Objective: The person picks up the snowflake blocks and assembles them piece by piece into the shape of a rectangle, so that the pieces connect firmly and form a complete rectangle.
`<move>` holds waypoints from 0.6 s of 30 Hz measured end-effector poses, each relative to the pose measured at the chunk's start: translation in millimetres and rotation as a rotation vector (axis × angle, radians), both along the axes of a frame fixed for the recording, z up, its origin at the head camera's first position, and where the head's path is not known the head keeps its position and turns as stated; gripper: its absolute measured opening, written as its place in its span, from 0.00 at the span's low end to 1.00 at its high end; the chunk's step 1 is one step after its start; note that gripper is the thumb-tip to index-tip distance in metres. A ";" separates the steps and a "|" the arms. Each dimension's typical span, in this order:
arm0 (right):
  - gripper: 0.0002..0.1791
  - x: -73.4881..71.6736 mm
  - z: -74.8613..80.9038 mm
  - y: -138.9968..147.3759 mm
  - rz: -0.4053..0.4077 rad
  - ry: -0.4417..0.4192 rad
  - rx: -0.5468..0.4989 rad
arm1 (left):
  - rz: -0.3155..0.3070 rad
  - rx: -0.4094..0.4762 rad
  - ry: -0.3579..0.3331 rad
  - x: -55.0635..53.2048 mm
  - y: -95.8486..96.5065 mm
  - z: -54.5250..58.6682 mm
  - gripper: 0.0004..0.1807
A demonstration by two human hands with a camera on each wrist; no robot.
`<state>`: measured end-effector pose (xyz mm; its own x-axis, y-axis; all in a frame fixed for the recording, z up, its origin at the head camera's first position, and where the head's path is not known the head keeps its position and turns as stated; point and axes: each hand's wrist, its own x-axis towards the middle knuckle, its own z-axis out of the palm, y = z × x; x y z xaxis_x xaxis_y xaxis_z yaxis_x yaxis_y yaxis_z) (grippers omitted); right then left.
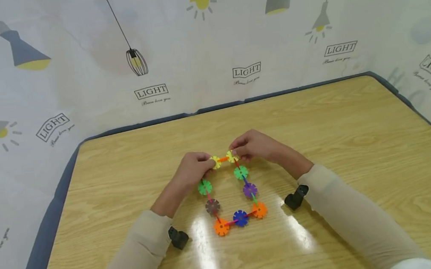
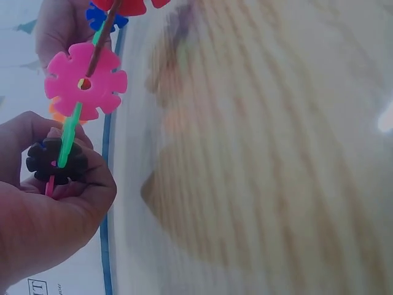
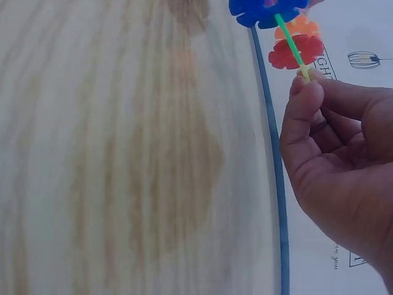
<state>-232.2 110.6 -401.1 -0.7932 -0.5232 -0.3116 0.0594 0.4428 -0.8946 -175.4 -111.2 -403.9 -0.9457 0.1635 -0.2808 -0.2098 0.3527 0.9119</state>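
Observation:
Notched plastic snowflake discs are linked edge to edge into a rough four-sided ring. In the head view, my left hand [image 1: 192, 169] pinches the yellow disc [image 1: 216, 162] at the ring's far left corner. My right hand [image 1: 258, 146] pinches the other yellow disc [image 1: 233, 156], across an orange edge-on disc [image 1: 223, 159]. Green [image 1: 240, 172], purple [image 1: 250, 190], orange [image 1: 259, 209] and blue [image 1: 240, 218] discs follow round. In the left wrist view, fingers curl round a dark disc [image 2: 46, 161] near a pink disc [image 2: 86, 80]. Thumb and finger pinch a yellow edge-on disc [image 3: 305, 72] in the right wrist view.
The wood-grain table [image 1: 125, 159] extends all around the ring. Behind it stands a pale wall covering [image 1: 192, 46] printed with lamps. Black wrist cameras [image 1: 179, 237] sit at both sleeves, close to the tabletop.

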 end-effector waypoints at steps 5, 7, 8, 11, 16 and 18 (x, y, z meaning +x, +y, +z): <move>0.14 0.2 -1.3 2.0 -0.033 -0.030 -0.049 | -0.005 0.002 0.015 -0.3 0.4 2.4 0.06; 0.14 0.6 -1.3 2.4 -0.041 -0.035 -0.062 | 0.001 0.006 0.014 -0.2 1.1 3.2 0.06; 0.14 0.8 -1.5 2.4 -0.046 -0.038 -0.067 | 0.006 0.007 0.011 -0.6 1.4 3.1 0.06; 0.13 1.6 -2.6 2.4 -0.057 -0.045 -0.076 | 0.016 0.002 0.002 -0.9 2.2 3.2 0.06; 0.13 2.9 -5.4 2.0 -0.081 -0.051 -0.096 | 0.027 0.008 -0.006 -1.4 3.5 1.0 0.06; 0.12 3.4 -7.1 1.2 -0.096 -0.053 -0.104 | 0.035 0.014 -0.015 -1.4 4.1 -0.2 0.06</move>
